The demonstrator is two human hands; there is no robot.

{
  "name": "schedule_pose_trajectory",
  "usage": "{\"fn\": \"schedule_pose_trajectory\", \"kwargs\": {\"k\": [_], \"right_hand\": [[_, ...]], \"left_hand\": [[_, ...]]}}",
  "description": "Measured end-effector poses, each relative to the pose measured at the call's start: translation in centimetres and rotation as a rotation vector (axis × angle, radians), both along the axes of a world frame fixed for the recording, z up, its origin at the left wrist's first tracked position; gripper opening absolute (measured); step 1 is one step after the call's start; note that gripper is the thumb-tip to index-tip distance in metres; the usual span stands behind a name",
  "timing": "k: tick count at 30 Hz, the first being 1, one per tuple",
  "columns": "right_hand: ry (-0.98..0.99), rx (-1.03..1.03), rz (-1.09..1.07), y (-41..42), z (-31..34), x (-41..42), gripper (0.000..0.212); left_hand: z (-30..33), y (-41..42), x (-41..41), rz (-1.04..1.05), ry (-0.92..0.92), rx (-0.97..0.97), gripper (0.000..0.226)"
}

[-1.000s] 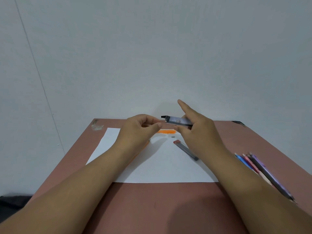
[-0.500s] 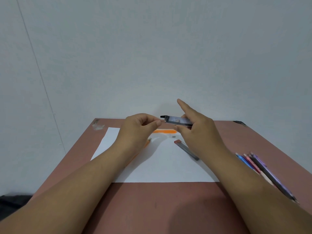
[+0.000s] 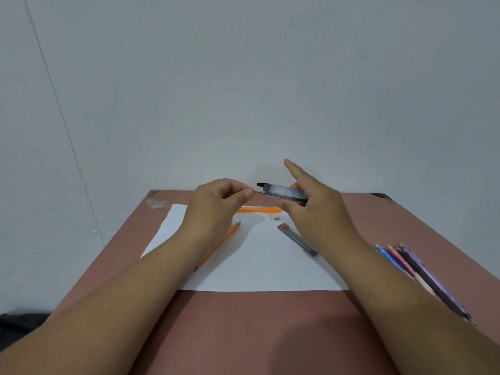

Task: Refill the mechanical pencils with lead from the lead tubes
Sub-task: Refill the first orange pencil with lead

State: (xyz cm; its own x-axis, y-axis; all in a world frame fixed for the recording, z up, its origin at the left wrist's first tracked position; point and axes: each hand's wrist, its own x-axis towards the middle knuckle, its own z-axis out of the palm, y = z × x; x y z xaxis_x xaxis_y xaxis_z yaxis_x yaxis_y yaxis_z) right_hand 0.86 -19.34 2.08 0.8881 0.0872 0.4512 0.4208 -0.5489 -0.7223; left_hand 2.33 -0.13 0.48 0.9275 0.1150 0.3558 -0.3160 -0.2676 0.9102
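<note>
Centre of frame, above white paper on a brown tabletop: right hand gripping a dark lead tube, cap flipped open; left hand with fingers pinched narrow at the tube's mouth, apparently drawing out a lead too thin to make out. Orange pencil lying below left, second tube centre, more pencils lower right. Likely next: threading lead into the orange pencil, gently. No readable writing.

Orange pencil (white paper)
</note>
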Motion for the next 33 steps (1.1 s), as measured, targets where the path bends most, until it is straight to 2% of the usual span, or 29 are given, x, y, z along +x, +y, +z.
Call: {"fn": "schedule_pose_trajectory", "kwargs": {"k": [6, 20, 33], "right_hand": [[0.026, 0.069, 0.003, 0.07, 0.04, -0.13, 0.069], [0.007, 0.054, -0.015, -0.03, 0.20, -0.01, 0.069], [0.014, 0.087, -0.022, -0.22, 0.17, 0.04, 0.065]], "left_hand": [[0.14, -0.12, -0.25, 0.013, -0.015, -0.061, 0.010], [0.15, -0.05, -0.20, 0.059, -0.054, -0.032, 0.012], [0.46, 0.06, -0.42, 0.101, -0.045, -0.094, 0.011]]}}
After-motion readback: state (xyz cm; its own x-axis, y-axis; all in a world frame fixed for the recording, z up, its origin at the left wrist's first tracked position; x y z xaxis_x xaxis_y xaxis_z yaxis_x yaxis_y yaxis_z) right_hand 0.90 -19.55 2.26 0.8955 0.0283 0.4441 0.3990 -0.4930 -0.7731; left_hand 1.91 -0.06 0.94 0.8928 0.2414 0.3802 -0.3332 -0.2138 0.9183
